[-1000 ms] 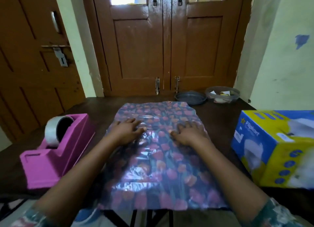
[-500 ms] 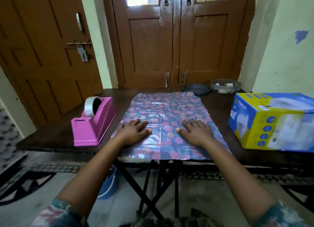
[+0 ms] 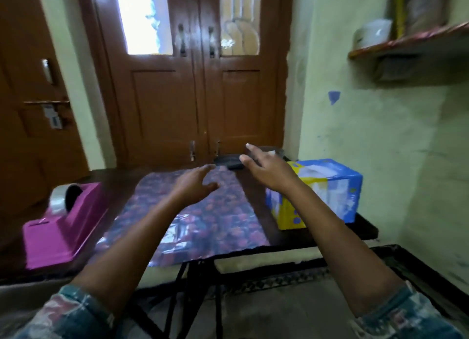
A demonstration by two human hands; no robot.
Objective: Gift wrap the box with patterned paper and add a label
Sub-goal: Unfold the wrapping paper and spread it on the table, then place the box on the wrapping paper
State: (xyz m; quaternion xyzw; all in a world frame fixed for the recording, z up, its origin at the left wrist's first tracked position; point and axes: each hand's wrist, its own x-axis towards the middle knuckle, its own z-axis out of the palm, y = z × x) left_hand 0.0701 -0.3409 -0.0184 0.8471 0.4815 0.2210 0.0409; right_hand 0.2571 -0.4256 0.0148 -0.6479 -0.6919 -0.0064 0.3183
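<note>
Brown wooden double door (image 3: 203, 97) fills the background, with glazed upper panels and two handles at the centre seam. Frame is motion-blurred throughout.

Dark tabletop (image 3: 365, 230) stands directly in front of the door on black metal legs.

Patterned paper (image 3: 210, 227): glossy sheet, purple ground with red-pink flower print, lying flat and unfolded on the middle of the tabletop. Its near edge reaches the near edge of the tabletop.

Box (image 3: 330, 186): blue and yellow printed carton with white patches, on the right part of the tabletop, just beside the paper's right edge and not on it. Unwrapped. Print is too blurred to read; no brand name or lettering legible.

Pink tape dispenser (image 3: 63, 227): on the left part of the tabletop, beside the paper's left edge, holding a roll of clear tape (image 3: 57, 199) at its far end. No markings legible.

Left hand (image 3: 195, 186): fingers straight and spread, holding nothing, seen over the far half of the paper. Cannot tell if it touches the sheet.

Right hand (image 3: 266, 168): fingers spread, holding nothing, raised in front of the box's near-left top corner.

Dark shallow dish (image 3: 228, 162): at the far edge of the tabletop, partly hidden by the right hand.

Pale sticker (image 3: 54, 120) on the left door's latch plate: unreadable.
</note>
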